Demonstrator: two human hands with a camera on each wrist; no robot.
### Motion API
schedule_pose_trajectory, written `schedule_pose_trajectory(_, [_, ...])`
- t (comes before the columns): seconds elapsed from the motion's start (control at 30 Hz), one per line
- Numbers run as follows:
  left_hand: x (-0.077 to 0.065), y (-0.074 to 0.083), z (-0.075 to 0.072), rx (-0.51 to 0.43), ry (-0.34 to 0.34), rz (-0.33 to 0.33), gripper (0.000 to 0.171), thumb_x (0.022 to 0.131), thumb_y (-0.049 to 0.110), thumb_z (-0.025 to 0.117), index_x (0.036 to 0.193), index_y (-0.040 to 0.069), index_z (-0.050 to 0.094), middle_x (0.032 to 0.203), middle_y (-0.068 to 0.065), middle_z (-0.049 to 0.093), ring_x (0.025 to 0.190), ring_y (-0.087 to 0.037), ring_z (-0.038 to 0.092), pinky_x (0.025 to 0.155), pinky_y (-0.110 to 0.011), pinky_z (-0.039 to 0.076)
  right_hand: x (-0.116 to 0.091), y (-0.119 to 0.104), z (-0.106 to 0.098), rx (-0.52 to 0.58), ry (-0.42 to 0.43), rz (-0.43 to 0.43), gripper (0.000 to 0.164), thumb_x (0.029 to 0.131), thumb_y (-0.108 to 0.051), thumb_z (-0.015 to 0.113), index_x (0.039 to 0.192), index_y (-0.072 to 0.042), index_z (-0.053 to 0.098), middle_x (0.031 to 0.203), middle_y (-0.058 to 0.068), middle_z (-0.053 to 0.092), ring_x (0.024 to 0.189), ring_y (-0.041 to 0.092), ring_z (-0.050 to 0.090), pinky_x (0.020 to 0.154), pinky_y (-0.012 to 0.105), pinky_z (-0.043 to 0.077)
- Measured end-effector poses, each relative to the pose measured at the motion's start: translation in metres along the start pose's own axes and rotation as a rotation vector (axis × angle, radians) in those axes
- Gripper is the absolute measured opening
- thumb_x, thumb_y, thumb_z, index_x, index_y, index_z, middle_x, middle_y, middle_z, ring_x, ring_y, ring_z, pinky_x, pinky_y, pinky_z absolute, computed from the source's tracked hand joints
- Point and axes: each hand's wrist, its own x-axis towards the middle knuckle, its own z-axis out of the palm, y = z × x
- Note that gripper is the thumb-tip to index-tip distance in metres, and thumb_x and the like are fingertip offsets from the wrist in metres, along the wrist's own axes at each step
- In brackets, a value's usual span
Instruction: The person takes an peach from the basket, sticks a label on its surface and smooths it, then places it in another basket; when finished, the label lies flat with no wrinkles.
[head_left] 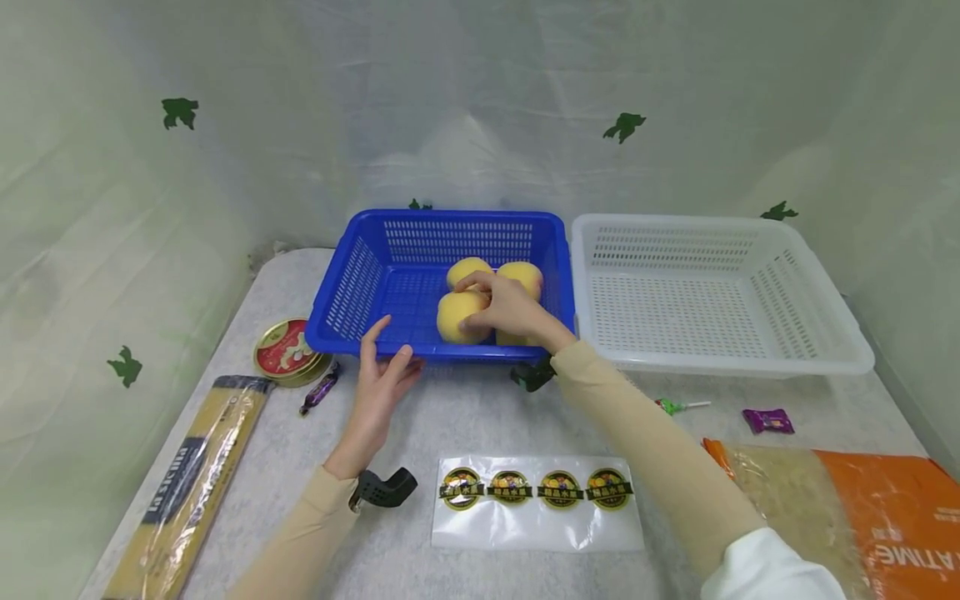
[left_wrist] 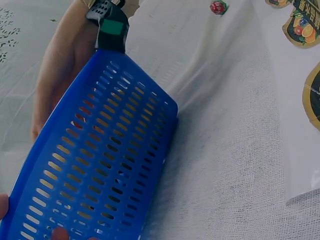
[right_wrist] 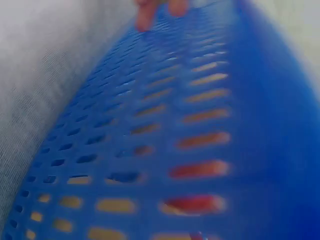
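Note:
Inside the blue basket point(head_left: 360, 343), my right hand point(head_left: 513, 308) grips a yellow peach point(head_left: 456, 317), thumb in front and fingers over the top. More peaches point(head_left: 521, 275) lie close around it in the basket's right half. My left hand point(head_left: 378, 392) is at the basket's front rim, with one finger reaching over it and the others loosely spread before the front wall. In the left wrist view, fingertips point(left_wrist: 60, 233) appear beside the basket's slotted wall point(left_wrist: 115, 150). The right wrist view shows mostly that wall, with yellow and red showing through the slots.
A white basket point(head_left: 847, 333) stands to the right. Around lie a sticker sheet point(head_left: 536, 529), noodle pack point(head_left: 202, 467), round tin point(head_left: 288, 350), purple candies point(head_left: 768, 421), a lollipop point(head_left: 678, 407) and an orange bag point(head_left: 892, 517).

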Motion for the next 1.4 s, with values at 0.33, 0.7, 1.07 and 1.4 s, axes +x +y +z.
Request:
schedule_pose_trajectory(0.33, [0.002, 0.001, 0.0, 0.018, -0.01, 0.009, 0.054, 0.093, 0.025, 0.048, 0.139, 0.031, 0.019, 0.115, -0.027, 0.037, 0.113, -0.045, 0.04, 0.095, -0.042, 0.037, -0.024, -0.015, -0.024, 0.279, 0.024, -0.041, 0.048, 0.076, -0.023, 0.073, 0.118, -0.018, 0.051, 0.123, 0.0, 0.047, 0.109, 0.021, 0.046, 0.09, 0.033, 0.04])
schedule_pose_trajectory(0.7, [0.001, -0.001, 0.0, 0.022, 0.01, -0.003, 0.054, 0.094, 0.024, 0.048, 0.139, 0.03, 0.02, 0.118, -0.032, 0.035, 0.111, -0.045, 0.041, 0.095, -0.044, 0.037, -0.09, -0.014, -0.033, 0.374, 0.003, -0.169, 0.052, 0.076, -0.009, 0.072, 0.122, -0.011, 0.049, 0.125, 0.002, 0.043, 0.106, 0.022, 0.047, 0.089, 0.04, 0.042])
schedule_pose_trajectory(1.07, [-0.001, -0.001, 0.001, 0.032, 0.023, 0.014, 0.052, 0.094, 0.022, 0.047, 0.139, 0.029, 0.02, 0.111, -0.03, 0.037, 0.11, -0.044, 0.043, 0.094, -0.043, 0.037, -0.161, -0.002, -0.01, 0.255, 0.031, -0.126, 0.053, 0.068, -0.003, 0.076, 0.116, -0.005, 0.054, 0.121, 0.007, 0.045, 0.113, 0.024, 0.041, 0.091, 0.037, 0.041])
schedule_pose_trajectory(1.4, [-0.001, -0.002, 0.003, 0.018, 0.04, 0.028, 0.051, 0.094, 0.02, 0.048, 0.138, 0.025, 0.022, 0.11, -0.029, 0.038, 0.108, -0.045, 0.043, 0.094, -0.044, 0.038, -0.163, 0.038, 0.009, 0.21, 0.065, -0.025, 0.054, 0.068, -0.008, 0.078, 0.116, -0.009, 0.055, 0.121, 0.008, 0.045, 0.115, 0.027, 0.041, 0.091, 0.043, 0.04])
